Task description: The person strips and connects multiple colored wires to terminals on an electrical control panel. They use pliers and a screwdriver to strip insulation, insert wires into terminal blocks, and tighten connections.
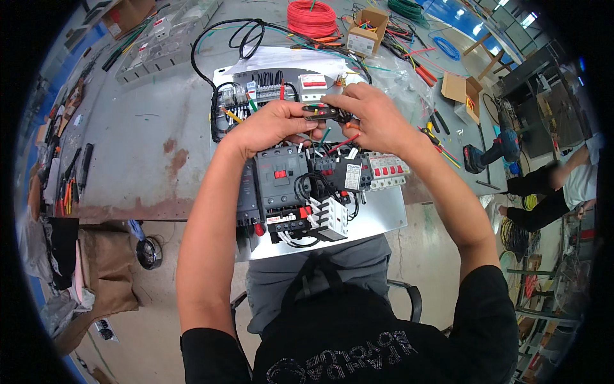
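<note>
My right hand (377, 118) is closed around a dark pliers-like tool (325, 113), whose head points left toward my other hand. My left hand (275, 126) has its fingers pinched together at that head; what they hold is hidden, though thin coloured wires show close by. Both hands are above a metal mounting plate (384, 214) carrying electrical parts. Below my left hand is a large grey contactor (279, 176) with a red tab. Small circuit breakers (387, 169) with red levers sit under my right wrist. A terminal block (272, 94) and a white breaker (313, 86) lie beyond the hands.
A red wire coil (311, 18) and a cardboard box (366, 31) stand at the back. Right of the plate are another open box (462, 96) and a cordless drill (495, 150). Grey plastic trunking (163, 48) lies back left. Another person (569, 185) is at far right.
</note>
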